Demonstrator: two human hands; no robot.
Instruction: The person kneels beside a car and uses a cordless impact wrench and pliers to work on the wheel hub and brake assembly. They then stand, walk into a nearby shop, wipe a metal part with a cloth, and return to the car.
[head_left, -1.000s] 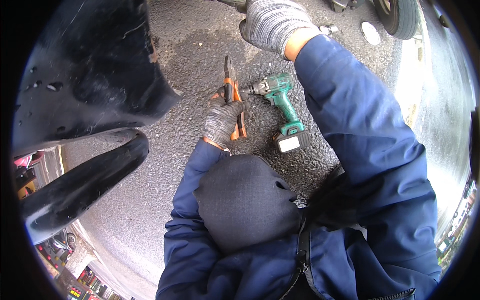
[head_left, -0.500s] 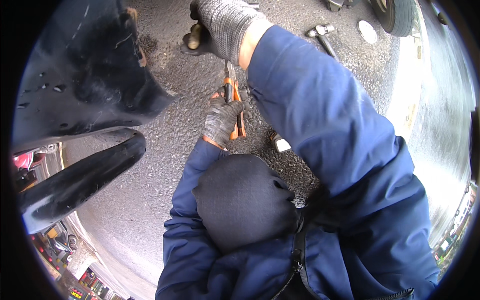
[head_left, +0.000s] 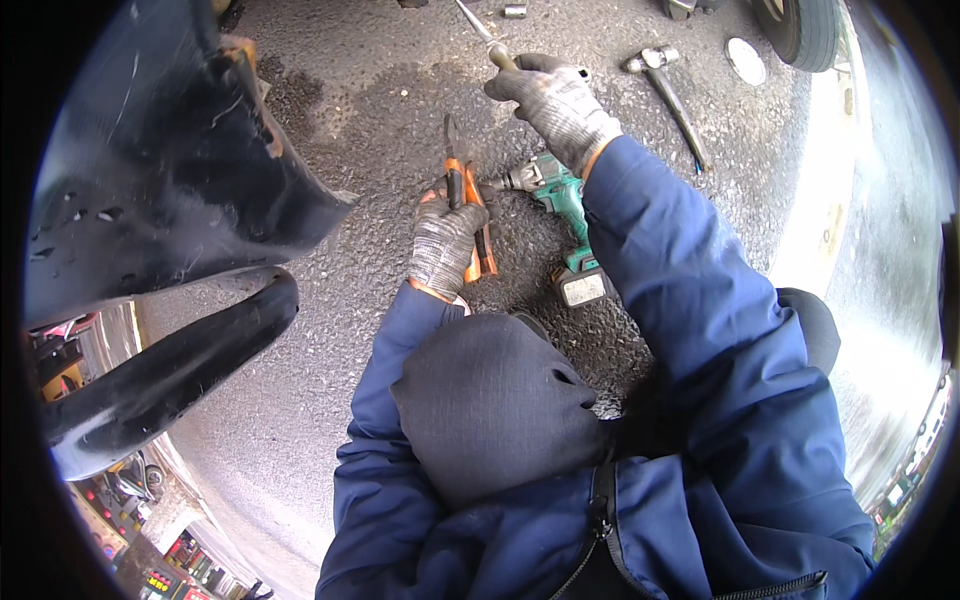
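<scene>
My left hand (head_left: pixel 445 240), in a grey knit glove, is closed around orange-and-black handled pliers (head_left: pixel 472 225), whose jaws point away from me over the asphalt. Farther out and to the right, my gloved right hand (head_left: pixel 560 105) grips a screwdriver-like tool (head_left: pixel 494 48) by its brownish handle. Its thin metal shaft points to the far left; the tip runs up to the picture's top edge. Beneath my right wrist and forearm lies a teal cordless impact wrench (head_left: pixel 565 200), partly covered by the sleeve, with its nose close to the pliers.
A hammer (head_left: pixel 675 100) lies to the right, near a white round disc (head_left: pixel 745 62) and a tyre (head_left: pixel 808 30). A small metal socket (head_left: pixel 515 11) sits at the far edge. Glossy black panels (head_left: pixel 180 190) fill the left side, above shelves of goods (head_left: pixel 130 490).
My right hand has come back toward me and to the right, and its tool's shaft now shows. The impact wrench and hammer are more exposed. My left hand keeps the pliers.
</scene>
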